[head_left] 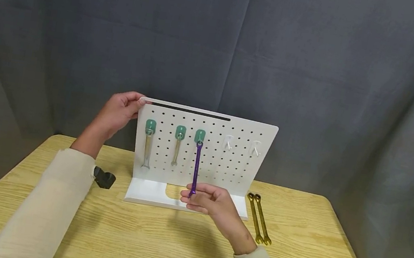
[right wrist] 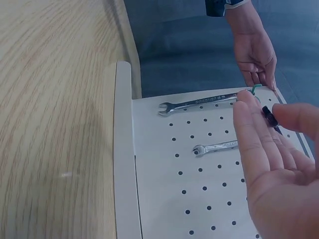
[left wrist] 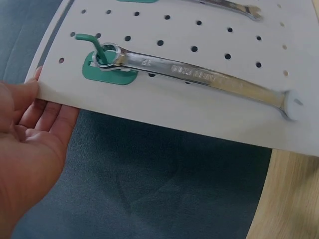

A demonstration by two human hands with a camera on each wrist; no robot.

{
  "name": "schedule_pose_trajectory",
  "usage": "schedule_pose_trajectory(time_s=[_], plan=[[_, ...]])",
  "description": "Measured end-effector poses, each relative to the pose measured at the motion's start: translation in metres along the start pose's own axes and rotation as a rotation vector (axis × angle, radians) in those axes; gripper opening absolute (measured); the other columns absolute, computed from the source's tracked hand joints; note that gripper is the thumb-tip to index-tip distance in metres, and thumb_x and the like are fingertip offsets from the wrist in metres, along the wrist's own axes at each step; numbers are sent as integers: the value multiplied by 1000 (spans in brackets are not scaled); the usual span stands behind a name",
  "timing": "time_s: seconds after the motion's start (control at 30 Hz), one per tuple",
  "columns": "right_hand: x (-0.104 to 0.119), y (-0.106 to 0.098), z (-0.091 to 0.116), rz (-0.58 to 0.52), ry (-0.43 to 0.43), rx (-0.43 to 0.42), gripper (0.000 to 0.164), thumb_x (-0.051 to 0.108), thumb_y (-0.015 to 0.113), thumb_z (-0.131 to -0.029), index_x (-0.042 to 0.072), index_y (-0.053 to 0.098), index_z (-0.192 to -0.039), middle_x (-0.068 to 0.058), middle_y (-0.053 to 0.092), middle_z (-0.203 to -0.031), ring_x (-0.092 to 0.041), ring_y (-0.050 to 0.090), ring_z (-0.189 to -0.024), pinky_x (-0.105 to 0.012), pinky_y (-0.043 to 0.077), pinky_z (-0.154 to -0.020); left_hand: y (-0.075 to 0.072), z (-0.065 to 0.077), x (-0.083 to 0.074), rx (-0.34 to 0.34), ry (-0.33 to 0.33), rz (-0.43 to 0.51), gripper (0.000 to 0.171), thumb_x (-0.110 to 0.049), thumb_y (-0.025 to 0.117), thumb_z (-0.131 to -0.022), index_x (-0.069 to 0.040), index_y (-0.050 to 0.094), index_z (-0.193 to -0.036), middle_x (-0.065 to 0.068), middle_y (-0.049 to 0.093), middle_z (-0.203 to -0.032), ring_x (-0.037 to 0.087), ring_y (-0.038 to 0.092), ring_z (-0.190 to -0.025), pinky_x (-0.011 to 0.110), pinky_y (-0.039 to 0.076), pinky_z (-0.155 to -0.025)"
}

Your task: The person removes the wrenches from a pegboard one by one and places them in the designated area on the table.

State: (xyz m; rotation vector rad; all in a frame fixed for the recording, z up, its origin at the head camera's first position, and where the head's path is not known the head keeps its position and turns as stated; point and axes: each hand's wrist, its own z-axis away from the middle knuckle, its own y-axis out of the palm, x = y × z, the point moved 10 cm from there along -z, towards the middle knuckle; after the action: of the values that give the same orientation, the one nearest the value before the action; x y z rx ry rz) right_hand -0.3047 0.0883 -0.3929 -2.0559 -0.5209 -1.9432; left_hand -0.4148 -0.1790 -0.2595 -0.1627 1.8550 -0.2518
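Purple metal combination wrench (head_left: pixel 196 167) is upright before a white perforated pegboard (head_left: pixel 162 175), its ring end at a green plastic hook (head_left: pixel 200 134); the right hand (head_left: pixel 214 201) pinches its lower end, while the left hand (head_left: pixel 119 110) grips the board's upper left corner.

Purple wrench (head_left: pixel 196 167): metal, glossy coloured finish. Silver wrench (left wrist: pixel 199 76): polished metal, reflective. Gold wrenches (head_left: pixel 262 220): shiny metal. Pegboard (head_left: pixel 161 175): smooth, matt; metal or plastic unclear. Green hook (left wrist: pixel 112 77): smooth plastic look. Table (head_left: pixel 115 231): wood-grained, faint gloss. Curtain (head_left: pixel 319 74): matt, creased cloth. Sleeve (head_left: pixel 48 199): matt cloth.
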Motion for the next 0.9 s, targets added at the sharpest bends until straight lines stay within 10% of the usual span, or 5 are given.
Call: schedule_pose_trajectory(time_s=[0.9], plan=[[23, 4, 8, 51, -69, -18, 32, 3, 64, -98, -9, 63, -128, -22, 71, -117, -32, 70, -108, -43, 56, -91, 4, -1, 2, 3, 11, -42, 33, -23, 50, -111, 1, 58, -132, 17, 62, -135, 21, 59, -116, 45, 44, -109]])
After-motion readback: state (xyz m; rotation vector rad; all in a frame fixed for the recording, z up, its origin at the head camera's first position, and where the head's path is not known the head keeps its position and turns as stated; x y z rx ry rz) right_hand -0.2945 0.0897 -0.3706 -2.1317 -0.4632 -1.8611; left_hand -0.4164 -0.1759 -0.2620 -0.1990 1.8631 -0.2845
